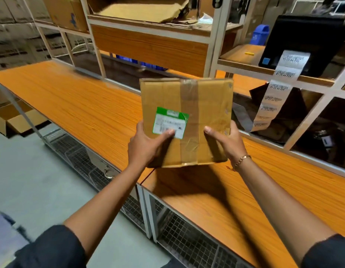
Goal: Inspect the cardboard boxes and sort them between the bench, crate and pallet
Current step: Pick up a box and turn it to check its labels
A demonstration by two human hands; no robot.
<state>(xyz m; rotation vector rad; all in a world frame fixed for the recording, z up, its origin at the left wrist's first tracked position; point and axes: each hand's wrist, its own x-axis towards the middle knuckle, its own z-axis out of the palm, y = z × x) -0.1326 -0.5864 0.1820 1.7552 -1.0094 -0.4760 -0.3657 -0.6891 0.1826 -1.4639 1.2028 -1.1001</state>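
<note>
A flat brown cardboard box point(206, 105) with a strip of tape down its middle and a green-edged white label is held up above the orange wooden bench point(81, 105). My left hand point(146, 146) grips its lower left corner, thumb lying on the label. My right hand point(225, 142) grips the lower right corner, thumb on the top face. The box face is tilted toward the camera.
White-framed shelving stands behind the bench, with torn cardboard point(140, 8) on top and a black label printer point(307, 39) at the right feeding a long label strip point(274, 93). An open carton point(15, 120) sits on the floor at left. Wire mesh point(187, 238) lines the bench underside.
</note>
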